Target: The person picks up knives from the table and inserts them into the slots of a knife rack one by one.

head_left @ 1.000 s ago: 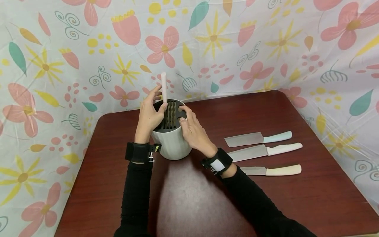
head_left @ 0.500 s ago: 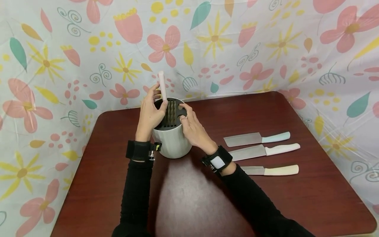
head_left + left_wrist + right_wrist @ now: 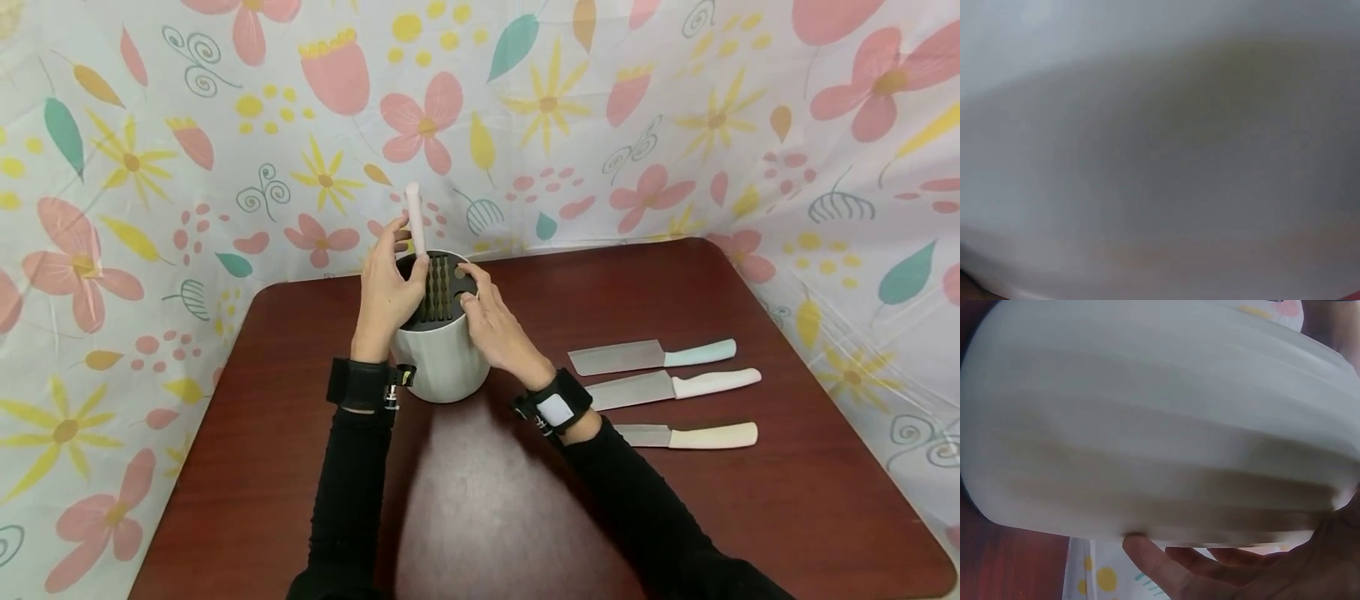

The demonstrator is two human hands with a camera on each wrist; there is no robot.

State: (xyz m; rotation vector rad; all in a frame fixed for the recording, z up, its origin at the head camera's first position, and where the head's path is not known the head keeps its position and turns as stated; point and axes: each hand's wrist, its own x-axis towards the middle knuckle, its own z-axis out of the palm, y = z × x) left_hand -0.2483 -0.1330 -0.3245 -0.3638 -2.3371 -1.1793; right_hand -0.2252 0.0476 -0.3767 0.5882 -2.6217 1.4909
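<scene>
The left hand pinches a pale pink handle standing in the white knife holder, whose rim the right hand grips. Three knives still lie outside, on the desk.

The left hand hides the lower end of the handle from us. The right arm covers the tip of the nearest knife, and we find the left wrist view badly blurred.
</scene>
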